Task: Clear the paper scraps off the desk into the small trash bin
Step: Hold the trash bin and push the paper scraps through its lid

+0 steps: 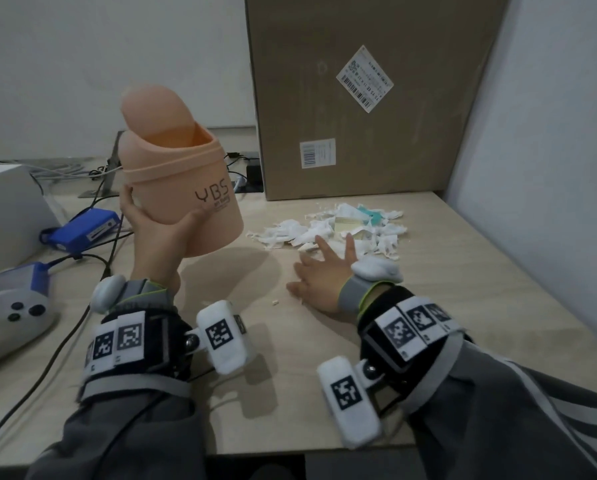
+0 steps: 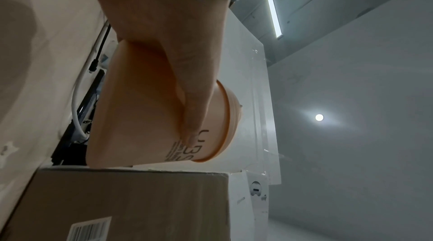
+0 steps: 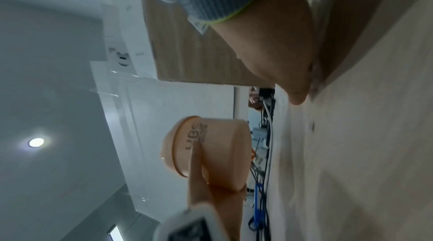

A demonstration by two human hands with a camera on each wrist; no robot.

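A small peach trash bin [image 1: 183, 181] with a swing lid and black "YBS" lettering is held off the desk, tilted toward the right. My left hand [image 1: 155, 226] grips its lower body, thumb across the front; the left wrist view shows the thumb [image 2: 192, 108] on the bin [image 2: 145, 115]. A heap of torn white paper scraps [image 1: 338, 230], with a yellow and a teal piece, lies on the desk in front of the cardboard box. My right hand [image 1: 321, 271] rests flat on the desk, fingers spread, tips touching the heap's near edge. The right wrist view shows the bin [image 3: 211, 148] beyond my right hand [image 3: 281, 56].
A large cardboard box [image 1: 369, 98] stands behind the scraps, and a grey wall [image 1: 549, 150] closes the right side. To the left lie cables [image 1: 93, 251], a blue device [image 1: 86, 228] and a white controller [image 1: 16, 313]. A few tiny crumbs [image 1: 274, 301] sit near my right hand.
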